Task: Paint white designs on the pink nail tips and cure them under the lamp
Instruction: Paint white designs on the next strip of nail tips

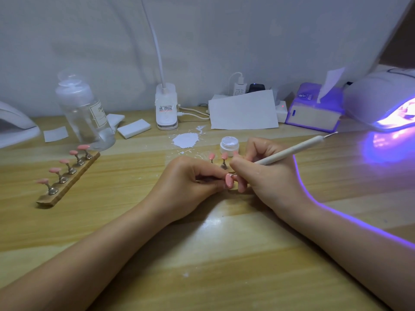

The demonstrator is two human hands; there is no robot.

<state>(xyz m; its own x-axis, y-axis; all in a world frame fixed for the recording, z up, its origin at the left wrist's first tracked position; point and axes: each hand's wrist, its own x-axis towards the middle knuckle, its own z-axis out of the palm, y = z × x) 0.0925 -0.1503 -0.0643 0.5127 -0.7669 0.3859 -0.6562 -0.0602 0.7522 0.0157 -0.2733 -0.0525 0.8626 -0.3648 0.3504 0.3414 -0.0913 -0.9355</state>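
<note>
My left hand (188, 187) pinches a small stand that carries a pink nail tip (229, 178) at the middle of the table. My right hand (262, 173) grips a white dotting pen (289, 151), and its fine point touches that tip. Just behind my fingers two more pink tips (217, 157) stand on metal holders. An open white jar of gel (228, 144) sits beyond them. The curing lamp (381, 104) glows violet at the far right.
A wooden strip with several pink tips (67, 173) lies at the left. Behind it stand a clear pump bottle (85, 113), white pads (134, 129), a clip lamp base (166, 108), a sheet of paper (243, 113) and a tissue box (314, 111). White spill (186, 140) marks the table.
</note>
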